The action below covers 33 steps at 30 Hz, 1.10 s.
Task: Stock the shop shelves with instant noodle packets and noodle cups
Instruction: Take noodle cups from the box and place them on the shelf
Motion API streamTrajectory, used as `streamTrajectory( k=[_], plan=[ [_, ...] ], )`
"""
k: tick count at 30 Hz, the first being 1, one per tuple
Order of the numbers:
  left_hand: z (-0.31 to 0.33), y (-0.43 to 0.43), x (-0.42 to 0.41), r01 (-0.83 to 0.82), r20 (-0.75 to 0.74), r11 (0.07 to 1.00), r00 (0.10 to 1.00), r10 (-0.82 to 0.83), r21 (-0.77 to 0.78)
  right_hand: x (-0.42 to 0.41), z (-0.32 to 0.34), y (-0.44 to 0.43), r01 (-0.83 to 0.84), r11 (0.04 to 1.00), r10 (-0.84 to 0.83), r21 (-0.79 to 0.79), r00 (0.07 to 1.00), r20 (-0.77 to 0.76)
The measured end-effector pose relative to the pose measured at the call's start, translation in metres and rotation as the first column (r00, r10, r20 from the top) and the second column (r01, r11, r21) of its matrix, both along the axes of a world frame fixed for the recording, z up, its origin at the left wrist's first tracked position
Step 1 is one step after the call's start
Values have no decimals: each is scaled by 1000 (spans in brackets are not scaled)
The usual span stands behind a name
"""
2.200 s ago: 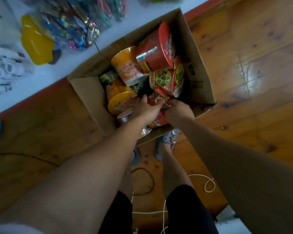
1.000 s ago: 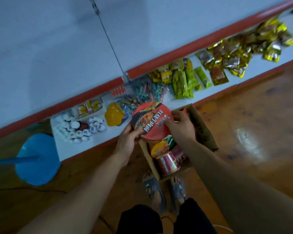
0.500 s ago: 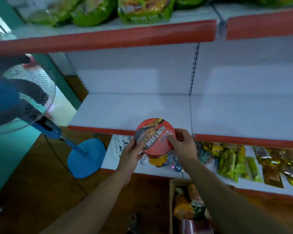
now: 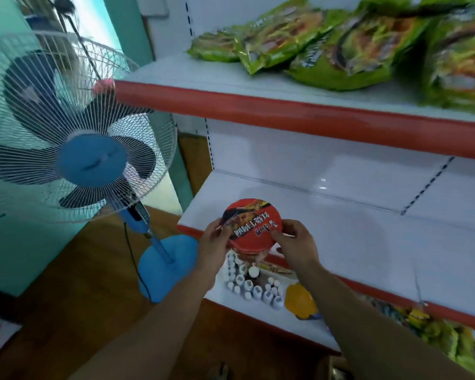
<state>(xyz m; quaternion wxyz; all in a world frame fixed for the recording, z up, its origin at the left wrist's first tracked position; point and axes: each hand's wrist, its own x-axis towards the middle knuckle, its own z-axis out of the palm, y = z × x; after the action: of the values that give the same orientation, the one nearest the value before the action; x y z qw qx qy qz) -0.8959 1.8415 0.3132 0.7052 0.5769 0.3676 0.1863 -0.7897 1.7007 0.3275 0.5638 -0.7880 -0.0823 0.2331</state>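
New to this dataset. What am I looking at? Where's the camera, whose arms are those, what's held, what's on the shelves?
There is no robot here. A person wears one wide-angle camera on the head, looking forward and down, so the two bare arms are the wearer's own.

The left hand and right hand grip a red noodle cup by its sides, lid up, at the front edge of the middle shelf. I cannot tell whether it touches the shelf yet.

Green packets lie on the top shelf. Small white bottles stand on the bottom shelf. A blue fan stands on the floor to the left.
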Motion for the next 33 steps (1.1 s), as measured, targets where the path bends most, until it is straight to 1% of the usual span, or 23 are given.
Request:
streamTrajectory(
  k=[5, 8, 10, 15, 20, 23, 26, 30, 33],
  plan=[
    [-23, 103, 20, 52, -91, 998, 995, -48, 45, 10, -10, 95, 11, 998, -14, -54, 999, -52],
    [-37, 148, 37, 50, -123, 999, 991, -51, -7, 22, -23, 132, 7, 993, -15, -114, 998, -67],
    [-42, 169, 48, 32, -130, 999, 991, -36, -32, 29, -31, 150, 10, 989, -20, -146, 997, -68],
    [-55, 202, 68, 100, -176, 995, 980, -96, 14, 41, -39, 179, 27, 983, -43, -184, 996, -82],
    [-70, 206, 75, 183, -238, 978, 959, -155, 102, 45, -48, 182, 25, 973, -52, -228, 992, -113],
    [-71, 203, 75, 181, -227, 975, 963, -148, 131, 45, -52, 179, 18, 976, -47, -218, 990, -130],
    [-70, 200, 76, 162, -236, 979, 963, -129, 126, 46, -51, 174, -13, 976, -15, -217, 992, -128],
    [-62, 195, 72, 111, -266, 991, 960, -89, 72, 49, -40, 152, -63, 959, 30, -277, 992, -121],
    [-59, 186, 58, 9, -280, 997, 960, 13, 78, 53, -31, 121, -64, 945, 27, -319, 992, -120]
  ],
)
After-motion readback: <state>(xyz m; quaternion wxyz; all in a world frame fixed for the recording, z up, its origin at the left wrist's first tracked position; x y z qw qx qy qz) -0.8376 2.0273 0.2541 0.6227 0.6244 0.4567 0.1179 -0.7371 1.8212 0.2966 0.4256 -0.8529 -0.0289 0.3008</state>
